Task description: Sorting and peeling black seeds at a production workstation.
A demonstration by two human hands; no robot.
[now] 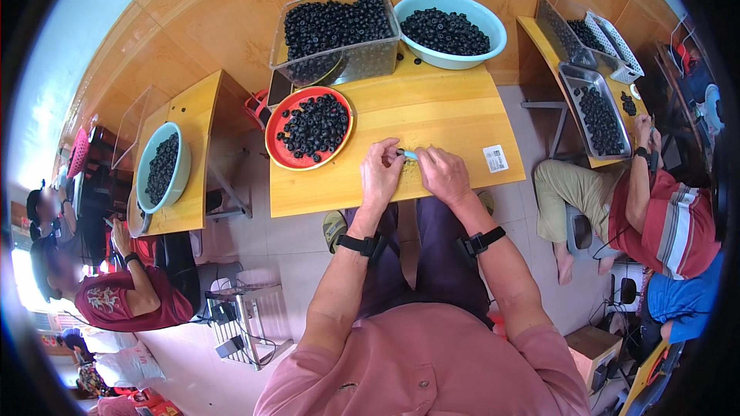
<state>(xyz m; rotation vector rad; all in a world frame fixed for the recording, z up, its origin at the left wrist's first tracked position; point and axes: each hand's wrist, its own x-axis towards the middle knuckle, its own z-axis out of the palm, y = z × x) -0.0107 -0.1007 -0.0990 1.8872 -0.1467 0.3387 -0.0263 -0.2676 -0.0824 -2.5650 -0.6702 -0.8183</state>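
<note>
Over the front part of the yellow wooden table (455, 108), my two hands meet with fingertips close together. Between the bent fingers of my left hand (380, 173) is a small round black part (400, 152). My right hand (445, 175) is closed on a small light-blue tool (410, 155), which looks like a knife handle; its tip points at the black part. Whether the tip touches the part I cannot tell. Pale shavings (412, 177) lie under my hands. To the left, a red round tray (297, 157) holds many similar black parts.
Behind the tray stands a clear plastic box (347, 69) of black parts, beside a light-blue basin (445, 60) of more. A white label (495, 159) lies at the table's right. Co-workers sit at tables left and right, with another basin (183, 173) and a metal tray (578, 119).
</note>
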